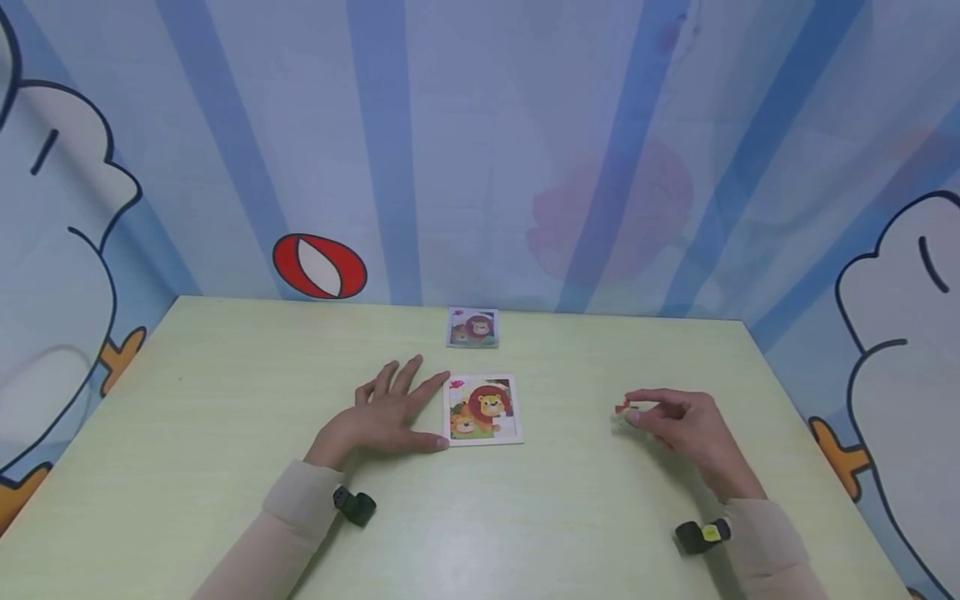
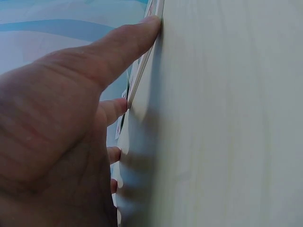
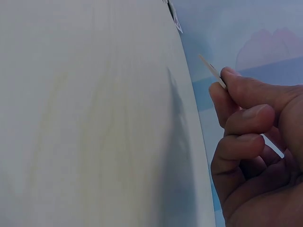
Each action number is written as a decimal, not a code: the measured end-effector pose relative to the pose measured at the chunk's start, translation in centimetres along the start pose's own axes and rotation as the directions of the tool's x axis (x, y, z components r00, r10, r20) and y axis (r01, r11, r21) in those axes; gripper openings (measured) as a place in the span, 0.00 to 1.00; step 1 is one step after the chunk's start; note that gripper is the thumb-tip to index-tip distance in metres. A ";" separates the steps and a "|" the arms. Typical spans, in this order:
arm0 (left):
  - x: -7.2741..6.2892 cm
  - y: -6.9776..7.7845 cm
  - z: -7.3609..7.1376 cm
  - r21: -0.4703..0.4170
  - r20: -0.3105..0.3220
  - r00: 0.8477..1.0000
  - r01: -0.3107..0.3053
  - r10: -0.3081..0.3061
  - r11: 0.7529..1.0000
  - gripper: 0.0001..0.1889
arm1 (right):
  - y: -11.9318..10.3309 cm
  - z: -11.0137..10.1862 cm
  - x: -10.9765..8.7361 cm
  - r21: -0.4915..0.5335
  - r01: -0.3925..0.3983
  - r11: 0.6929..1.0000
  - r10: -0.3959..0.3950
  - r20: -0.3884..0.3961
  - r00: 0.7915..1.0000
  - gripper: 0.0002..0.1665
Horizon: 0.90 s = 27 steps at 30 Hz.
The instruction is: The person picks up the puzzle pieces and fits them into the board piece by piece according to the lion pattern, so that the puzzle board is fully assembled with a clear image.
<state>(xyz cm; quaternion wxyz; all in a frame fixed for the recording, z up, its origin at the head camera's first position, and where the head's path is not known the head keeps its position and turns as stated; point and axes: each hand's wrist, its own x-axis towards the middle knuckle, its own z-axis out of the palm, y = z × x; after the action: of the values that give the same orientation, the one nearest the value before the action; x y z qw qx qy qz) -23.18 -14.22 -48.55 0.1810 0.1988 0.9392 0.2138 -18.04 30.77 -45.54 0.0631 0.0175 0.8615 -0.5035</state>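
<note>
A small lion jigsaw puzzle [image 1: 480,408] with a white border lies flat on the table, a pale gap at its lower right. Against its left edge rest the thumb and index finger of my left hand [image 1: 382,419], the other fingers spread over the tabletop. The left wrist view shows that thumb [image 2: 130,42] touching the puzzle's thin edge. Off to the right, my right hand [image 1: 686,425] pinches a puzzle piece [image 1: 621,409] between thumb and index finger, held above the table. In the right wrist view the piece [image 3: 212,71] appears thin and edge-on, with the remaining fingers curled.
Behind the puzzle, near the table's back edge, lies a card [image 1: 473,328] with the same lion picture. The pale wooden table [image 1: 570,500] meets a blue striped backdrop [image 1: 465,150] with cartoon figures at the back and both sides.
</note>
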 end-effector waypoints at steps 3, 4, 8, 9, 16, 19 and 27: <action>0.0 0.0 0.0 -0.001 -0.002 1.000 0.000 0.000 1.000 0.55 | -0.1 0.1 0.0 -0.005 0.006 1.000 -0.006 0.001 1.000 0.29; 0.0 0.1 0.0 -0.001 -0.002 1.000 0.000 0.000 1.000 0.55 | -0.1 0.2 0.1 -0.008 0.008 1.000 -0.008 0.004 1.000 0.29; 0.0 0.1 0.0 0.008 -0.004 1.000 0.002 -0.001 1.000 0.55 | -0.3 0.4 0.2 -0.005 0.009 1.000 -0.009 0.009 1.000 0.29; 0.0 0.2 0.0 0.011 -0.004 1.000 0.002 -0.002 1.000 0.55 | -0.3 0.4 0.2 -0.004 0.008 1.000 -0.008 0.010 1.000 0.29; -0.1 0.3 -0.1 0.010 -0.003 1.000 0.005 -0.005 1.000 0.55 | -0.5 0.8 0.3 0.013 0.017 1.000 -0.017 0.018 1.000 0.27; -0.1 0.4 -0.2 0.003 -0.001 1.000 0.005 -0.005 1.000 0.55 | -0.5 1.0 0.3 0.020 0.011 1.000 -0.012 0.017 1.000 0.27; -0.2 0.4 -0.2 0.001 -0.001 1.000 0.006 -0.006 1.000 0.55 | -0.7 1.5 0.3 0.015 0.014 1.000 -0.014 0.018 1.000 0.25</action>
<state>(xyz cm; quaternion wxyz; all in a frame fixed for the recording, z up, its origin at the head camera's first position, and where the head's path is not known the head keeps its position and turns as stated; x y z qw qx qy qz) -22.97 -14.03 -48.18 0.1813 0.1960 0.9399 0.2129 -18.29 29.13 -45.71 0.0674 0.0073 0.8572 -0.5105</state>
